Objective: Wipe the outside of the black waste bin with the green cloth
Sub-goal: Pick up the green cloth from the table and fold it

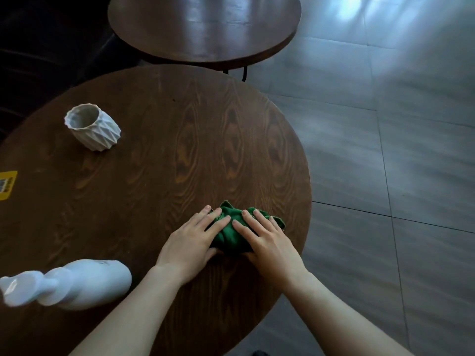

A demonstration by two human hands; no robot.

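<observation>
Two bare hands pressed flat on a bunched green cloth (231,233) near the right front edge of a round wooden desk (159,140), seemingly gathering or folding it into a pad before any wiping. Left hand (195,237) spread over the cloth's left side, fingers extended and palm down, thumb tucked at the near edge; right hand (267,240) likewise splayed over the right side, fingertips nearly meeting the left's across the top. Neither hand closed around the fabric: both open and resting on it, pinning rather than gripping, probably to flatten the crumpled folds into something easier to hold. No black bin anywhere in view; its whereabouts impossible to tell from here, so the wiping itself judged not yet begun. Cloth kept close to the body and to the desk's edge, handy for lifting away. Off to the left, a white bottle (84,285) lying on its side, well apart from the cloth, and further back a white faceted cup (93,128) standing upright. A yellow label (7,185) at the far left rim, partly cut off. Beyond, a second round table (205,29) and grey floor (385,163) tiles catching window light.
</observation>
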